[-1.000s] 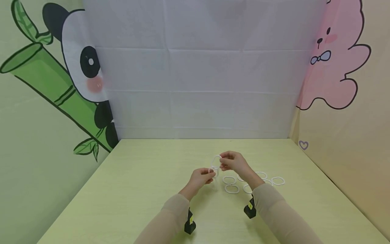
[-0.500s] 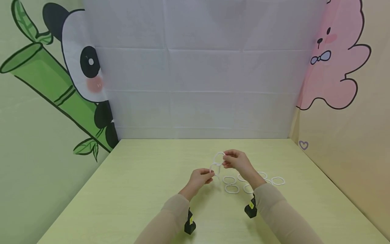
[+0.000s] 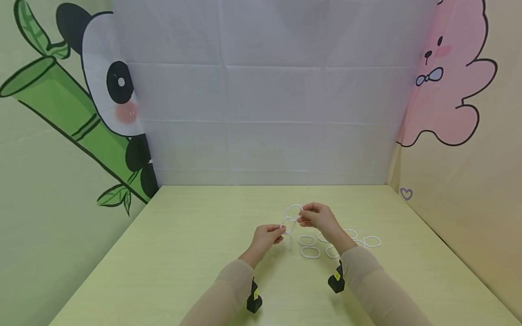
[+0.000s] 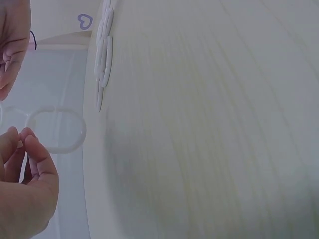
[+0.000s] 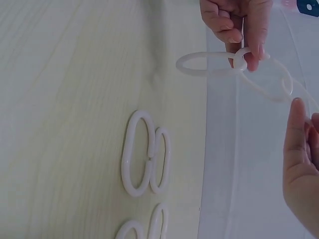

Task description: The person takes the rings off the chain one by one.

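Note:
Three white plastic chain links hang joined in a short chain between the two hands, above the table. My left hand [image 3: 267, 237] pinches the middle link [image 5: 259, 90] by finger and thumb near its lower end. Below that hand dangles the lowest link [image 5: 199, 73], which looks tilted outward in the right wrist view. At the chain's upper end, my right hand [image 3: 320, 218] pinches the top link [image 3: 290, 207] by its right side. Fingertips cover part of the links, so whether each link's gap is free cannot be seen.
Several loose white links lie flat on the pale wooden table [image 3: 195, 253], right of the chain; one is a link [image 3: 311, 258] near the middle. My right forearm hides some of them. A white cloth [image 3: 269, 149] hangs behind the table, with painted walls on both sides.
My right hand has shifted slightly right, drawing the top link with it and stretching the chain more open. My left hand has barely moved. The loose links lie as before.

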A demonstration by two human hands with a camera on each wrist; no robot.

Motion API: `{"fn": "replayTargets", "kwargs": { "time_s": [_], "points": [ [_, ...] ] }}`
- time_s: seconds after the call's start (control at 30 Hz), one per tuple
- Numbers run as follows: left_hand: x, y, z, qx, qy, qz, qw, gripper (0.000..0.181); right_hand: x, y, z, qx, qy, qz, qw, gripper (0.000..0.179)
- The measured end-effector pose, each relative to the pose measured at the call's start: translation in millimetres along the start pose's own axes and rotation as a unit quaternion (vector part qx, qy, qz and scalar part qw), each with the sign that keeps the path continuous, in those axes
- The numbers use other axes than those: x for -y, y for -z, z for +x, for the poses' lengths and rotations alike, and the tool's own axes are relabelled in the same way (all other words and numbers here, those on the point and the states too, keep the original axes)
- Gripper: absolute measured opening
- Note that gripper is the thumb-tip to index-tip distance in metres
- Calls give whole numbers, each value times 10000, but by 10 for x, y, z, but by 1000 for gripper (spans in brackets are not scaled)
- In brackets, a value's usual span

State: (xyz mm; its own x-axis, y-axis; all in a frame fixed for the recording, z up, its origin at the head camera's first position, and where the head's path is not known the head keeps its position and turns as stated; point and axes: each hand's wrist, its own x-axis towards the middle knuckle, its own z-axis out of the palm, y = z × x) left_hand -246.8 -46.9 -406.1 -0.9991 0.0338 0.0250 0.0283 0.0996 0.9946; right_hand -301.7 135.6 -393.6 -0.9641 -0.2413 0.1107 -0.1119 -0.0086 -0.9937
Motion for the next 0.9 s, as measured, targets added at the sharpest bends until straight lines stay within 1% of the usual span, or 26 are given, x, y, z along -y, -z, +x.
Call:
{"fn": "replayTargets", "kwargs": {
  "time_s": [0.13, 0.33, 0.4, 0.47, 0.57, 0.63, 0.7, 0.8, 0.9],
  "points": [
    [52, 1, 62, 51, -54, -1, 10000, 26, -11, -6, 8, 48, -26, 64, 10000, 24],
    [270, -5, 262, 90, -2, -170, 9998, 30, -41, -31, 30, 65, -132, 68, 9999, 22],
    [304, -8, 297, 107, -31, -180, 9998, 31, -46, -39, 30, 80, -135, 51, 9999, 22],
    [244, -11, 245, 131, -94, -141, 9998, 30, -46, -44, 25, 98, -140, 48, 9998, 23],
    [94, -13, 121, 167, -156, -81, 9997, 29, -57, -58, 25, 95, -148, 50, 9998, 20],
    [51, -15, 88, 172, -172, -58, 9997, 29, -68, -72, 26, 94, -177, 27, 9998, 18],
    [110, -19, 141, 165, -186, -106, 9996, 30, -85, -85, 29, 85, -216, 3, 9997, 15],
    [254, -28, 266, 126, -213, -159, 9996, 31, -100, -105, 25, 80, -295, 25, 9995, 15],
    [317, -39, 315, 75, -237, -158, 9996, 34, -105, -123, 7, 87, -356, 77, 9993, 15]
  ]
}}
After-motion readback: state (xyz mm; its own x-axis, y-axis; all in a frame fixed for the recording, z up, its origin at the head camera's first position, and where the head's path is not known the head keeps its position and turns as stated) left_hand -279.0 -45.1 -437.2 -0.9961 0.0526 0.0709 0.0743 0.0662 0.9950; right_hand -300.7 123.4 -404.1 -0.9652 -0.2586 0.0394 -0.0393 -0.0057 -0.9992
